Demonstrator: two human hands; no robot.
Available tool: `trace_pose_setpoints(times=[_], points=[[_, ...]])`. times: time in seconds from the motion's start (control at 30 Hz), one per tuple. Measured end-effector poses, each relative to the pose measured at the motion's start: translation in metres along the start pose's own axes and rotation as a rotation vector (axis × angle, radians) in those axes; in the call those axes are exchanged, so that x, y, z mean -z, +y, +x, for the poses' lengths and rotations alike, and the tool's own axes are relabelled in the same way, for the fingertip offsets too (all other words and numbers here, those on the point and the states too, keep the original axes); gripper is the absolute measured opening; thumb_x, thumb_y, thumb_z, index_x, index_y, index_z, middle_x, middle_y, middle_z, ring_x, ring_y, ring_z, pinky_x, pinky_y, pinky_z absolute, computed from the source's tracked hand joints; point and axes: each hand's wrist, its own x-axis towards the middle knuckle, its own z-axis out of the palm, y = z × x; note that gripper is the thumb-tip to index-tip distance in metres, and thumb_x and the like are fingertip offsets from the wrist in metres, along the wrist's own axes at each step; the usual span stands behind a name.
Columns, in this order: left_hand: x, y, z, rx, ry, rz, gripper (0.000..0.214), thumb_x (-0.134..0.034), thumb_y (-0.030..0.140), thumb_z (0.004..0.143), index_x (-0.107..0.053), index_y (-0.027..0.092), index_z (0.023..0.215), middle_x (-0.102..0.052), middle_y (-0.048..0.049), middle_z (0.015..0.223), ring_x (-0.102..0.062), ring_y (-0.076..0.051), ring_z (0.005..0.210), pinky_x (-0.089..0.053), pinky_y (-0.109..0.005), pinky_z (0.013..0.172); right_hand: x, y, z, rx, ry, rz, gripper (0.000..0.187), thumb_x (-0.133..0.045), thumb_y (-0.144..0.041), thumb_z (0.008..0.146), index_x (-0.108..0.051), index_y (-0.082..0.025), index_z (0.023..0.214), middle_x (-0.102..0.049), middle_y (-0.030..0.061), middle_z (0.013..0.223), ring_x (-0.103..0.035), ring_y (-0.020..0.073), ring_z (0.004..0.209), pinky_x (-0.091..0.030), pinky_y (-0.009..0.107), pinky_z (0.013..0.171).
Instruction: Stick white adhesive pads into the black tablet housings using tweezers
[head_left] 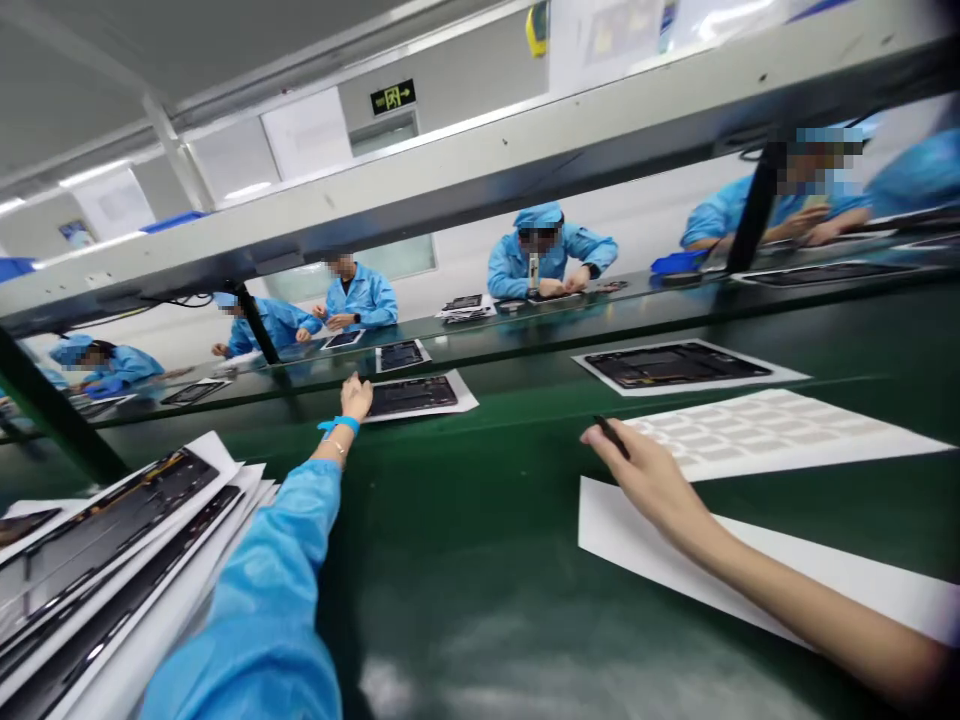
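My left hand (pixel 355 398) touches the nearest panel (pixel 411 396), 1 of 3 on the belt (pixel 540 388), long axis along it, grip unclear; my right hand (pixel 646 476) pinches 1 dark stick (pixel 611 437) pointing away.

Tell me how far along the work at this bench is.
Possibly done: a stack of panels on white sheets lies at the left; finished or not cannot be told. In hand: the left hand touches the sheet under a panel on the belt, while the right hand pinches a thin dark tool beside the sticker sheet. Left: another panel further right on the belt lies untouched.
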Motion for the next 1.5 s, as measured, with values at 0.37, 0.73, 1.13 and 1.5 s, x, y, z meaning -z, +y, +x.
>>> trace_pose_setpoints(times=[0.37,0.73,1.13,1.5], points=[[-0.061,0.017,-0.14,-0.614,-0.751,0.07,0.056,-0.029,0.053,0.102,-0.036,0.025,0.151,-0.027,-0.0043,0.16,-0.017,-0.025,0.15,-0.01,-0.047,0.123,-0.011,-0.003,0.055,0.157,-0.379,-0.663,0.015,-0.049,-0.022,0.097,-0.063,-0.018,0.094,-0.07,0.0065,0.094,-0.066,0.0195,0.092,-0.05,0.03,0.082],[-0.063,0.021,-0.147,-0.615,-0.71,0.091,0.057,-0.022,0.054,0.104,-0.038,0.025,0.149,-0.029,-0.005,0.159,-0.02,-0.026,0.149,-0.016,-0.046,0.122,-0.034,0.079,0.18,-0.134,-0.377,-1.159,0.036,-0.061,-0.034,0.094,-0.058,-0.016,0.125,-0.06,0.0107,0.126,-0.062,0.0237,0.106,-0.054,0.045,0.088],[-0.059,0.038,-0.144,-0.847,-0.491,0.253,0.047,-0.035,0.031,0.103,-0.034,0.02,0.149,-0.028,-0.0106,0.159,-0.024,-0.027,0.147,-0.023,-0.045,0.119,-0.04,0.03,0.14,0.049,-0.502,-0.959,0.03,-0.062,-0.03,0.093,-0.061,-0.014,0.118,-0.065,0.0092,0.113,-0.065,0.0216,0.099,-0.054,0.041,0.085],[0.056,0.131,-0.223,-1.165,-0.655,0.529,0.027,-0.038,0.007,0.095,-0.057,0.015,0.111,-0.061,-0.0103,0.102,-0.059,-0.023,0.087,-0.046,-0.037,0.08,0.046,-0.097,-0.011,0.325,-0.523,-0.119,0.028,-0.052,-0.04,0.092,-0.069,-0.021,0.103,-0.073,0.0085,0.1,-0.068,0.023,0.087,-0.05,0.032,0.076]])
